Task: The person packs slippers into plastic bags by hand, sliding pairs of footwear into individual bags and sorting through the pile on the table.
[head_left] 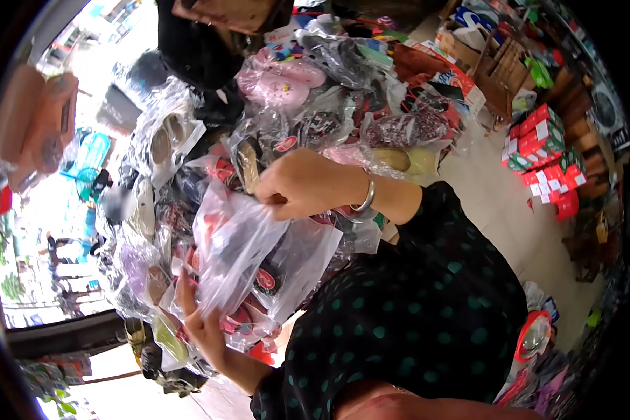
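Observation:
My right hand [297, 185], with a silver bangle on the wrist, is closed in a pinch on the upper edge of a clear plastic bag [234, 227]. Below it, my left hand [204, 332] has its fingers stretched out and apart against the bag's lower side. Through the plastic shows a dark shoe [264, 278] with a red oval label; whether it lies inside this bag or in one beneath, I cannot tell. Around both hands is a heap of bagged footwear, including pink clogs [283, 77], a beige shoe [166, 140] and a dark red patterned pair [406, 131].
Red and green boxes [542, 143] are stacked on the tiled floor [497, 203] at the right. Cardboard cartons [500, 77] stand at the upper right. Orange packages [35, 122] hang at the left near a bright opening. A red-rimmed round item [534, 336] lies at the lower right.

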Tool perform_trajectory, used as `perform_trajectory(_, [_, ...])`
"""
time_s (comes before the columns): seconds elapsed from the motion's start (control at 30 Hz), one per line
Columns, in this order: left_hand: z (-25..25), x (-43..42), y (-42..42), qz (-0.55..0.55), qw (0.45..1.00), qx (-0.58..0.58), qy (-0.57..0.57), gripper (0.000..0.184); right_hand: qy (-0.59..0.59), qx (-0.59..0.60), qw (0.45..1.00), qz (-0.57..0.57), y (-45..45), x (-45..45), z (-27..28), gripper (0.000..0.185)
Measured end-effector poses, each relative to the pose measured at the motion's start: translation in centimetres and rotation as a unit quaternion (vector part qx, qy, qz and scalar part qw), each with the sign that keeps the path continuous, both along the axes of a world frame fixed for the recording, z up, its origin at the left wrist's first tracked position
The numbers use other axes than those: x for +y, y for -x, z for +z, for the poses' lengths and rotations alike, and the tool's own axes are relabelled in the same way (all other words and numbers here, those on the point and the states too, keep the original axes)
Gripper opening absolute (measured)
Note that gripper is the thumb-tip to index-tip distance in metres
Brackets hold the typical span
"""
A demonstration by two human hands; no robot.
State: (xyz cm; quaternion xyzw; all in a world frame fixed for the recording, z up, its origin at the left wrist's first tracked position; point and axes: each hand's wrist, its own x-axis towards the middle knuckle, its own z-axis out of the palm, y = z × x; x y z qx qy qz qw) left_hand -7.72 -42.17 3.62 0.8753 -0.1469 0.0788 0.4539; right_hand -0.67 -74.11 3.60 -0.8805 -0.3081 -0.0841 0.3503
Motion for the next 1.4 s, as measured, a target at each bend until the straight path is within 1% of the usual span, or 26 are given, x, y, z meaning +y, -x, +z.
perform_trajectory(0.03, [1.5,-0.8,0.0,-0.001,0.998,-0.023,0.064,0.059,-0.002,-0.002,1.000,-0.010,0.3,-0.4,1.5,0.016])
perform_trajectory(0.07, [0.4,1.0,0.1,0.043,0.963,0.055,0.262,0.076,-0.143,0.043,0.982,0.116,0.7,-0.8,2.7,0.015])
perform_trajectory(0.1, [0.7,1.0,0.1,0.014,0.960,0.032,0.278,0.083,-0.278,0.083,0.927,0.238,0.8,-1.0,3.2,0.013])
perform_trajectory(0.13, [1.0,1.1,0.2,-0.015,0.956,0.012,0.294,0.089,-0.279,0.081,0.929,0.228,0.9,-1.1,3.2,0.013])
perform_trajectory(0.2, [-1.2,1.6,-0.3,-0.218,0.910,-0.009,0.352,0.090,-0.447,0.120,0.818,0.341,0.8,-0.2,2.6,0.017])
perform_trajectory(0.27, [-3.3,1.8,-0.8,-0.353,0.848,0.019,0.395,0.089,-0.418,0.044,0.829,0.369,1.0,1.9,0.8,0.022])
perform_trajectory(0.3, [-3.9,2.2,-1.4,-0.326,0.883,0.007,0.339,0.083,-0.381,-0.030,0.832,0.402,1.4,2.8,0.3,0.029])
perform_trajectory(0.4, [-2.6,-0.4,-2.6,-0.356,0.711,0.093,0.600,0.068,-0.370,-0.060,0.840,0.392,4.4,3.9,-0.7,0.048])
perform_trajectory(0.47, [-0.9,-1.8,-3.7,-0.322,0.664,0.131,0.662,0.073,-0.354,-0.069,0.863,0.352,5.0,4.3,-1.2,0.054])
perform_trajectory(0.53, [2.0,-3.3,-5.1,-0.329,0.640,0.152,0.678,0.071,-0.181,-0.317,0.919,0.148,4.1,5.4,-2.1,0.052])
perform_trajectory(0.6, [4.1,-5.2,-5.6,-0.357,0.627,0.079,0.688,0.068,-0.184,-0.372,0.906,0.082,2.7,5.1,-1.8,0.041])
perform_trajectory(0.67, [6.0,-6.3,-5.8,-0.395,0.619,0.019,0.679,0.063,-0.331,-0.323,0.880,0.105,1.9,4.0,-1.1,0.019])
perform_trajectory(0.73, [6.4,-5.2,-5.2,-0.425,0.659,0.076,0.616,0.060,-0.367,-0.297,0.876,0.099,2.0,3.0,0.4,0.018])
perform_trajectory(0.77, [6.1,-5.1,-5.1,-0.381,0.652,0.070,0.652,0.046,-0.455,-0.193,0.857,0.147,1.9,3.0,0.6,0.018])
perform_trajectory(0.8, [5.4,-5.3,-5.2,-0.380,0.653,0.073,0.651,0.046,-0.535,-0.085,0.818,0.193,1.9,2.9,1.0,0.018])
perform_trajectory(0.87, [3.7,-5.6,-5.8,-0.448,0.565,0.087,0.687,0.033,-0.527,-0.002,0.827,0.193,1.8,2.4,1.6,0.024])
perform_trajectory(0.93, [3.2,-7.7,-5.6,-0.473,0.549,0.137,0.676,0.028,-0.691,0.129,0.655,0.276,0.8,4.2,1.7,0.020])
perform_trajectory(0.97, [2.9,-8.8,-5.4,-0.484,0.540,0.163,0.669,0.028,-0.674,0.136,0.653,0.318,0.4,5.0,1.4,0.023])
perform_trajectory(1.07, [1.2,-8.0,-5.1,-0.435,0.591,0.191,0.652,0.028,-0.684,0.336,0.479,0.435,0.3,6.5,1.1,0.027])
perform_trajectory(1.1, [0.7,-6.9,-4.3,-0.344,0.692,0.149,0.617,0.023,-0.680,0.342,0.475,0.441,0.6,6.7,1.1,0.027])
perform_trajectory(1.17, [-0.1,-5.9,-2.5,-0.144,0.899,0.050,0.409,0.037,-0.604,0.314,0.669,0.300,1.6,6.5,1.7,0.024])
perform_trajectory(1.2, [-0.2,-6.9,-1.2,-0.012,0.965,-0.006,0.262,0.042,-0.598,0.319,0.668,0.307,1.9,7.3,1.6,0.024])
perform_trajectory(1.23, [-0.1,-7.7,0.1,0.038,0.981,-0.014,0.188,0.040,-0.422,0.029,0.884,0.200,2.6,8.7,1.1,0.021])
perform_trajectory(1.3, [0.8,-8.1,1.6,-0.048,0.986,0.035,0.157,0.038,-0.216,-0.142,0.952,0.166,2.8,10.1,1.5,0.022])
perform_trajectory(1.33, [1.2,-8.0,1.9,-0.112,0.980,0.069,0.152,0.037,-0.126,-0.235,0.952,0.147,2.9,10.7,1.8,0.027])
perform_trajectory(1.4, [1.7,-8.1,2.1,-0.184,0.965,0.118,0.143,0.036,-0.234,-0.398,0.884,0.076,2.1,9.2,3.3,0.021])
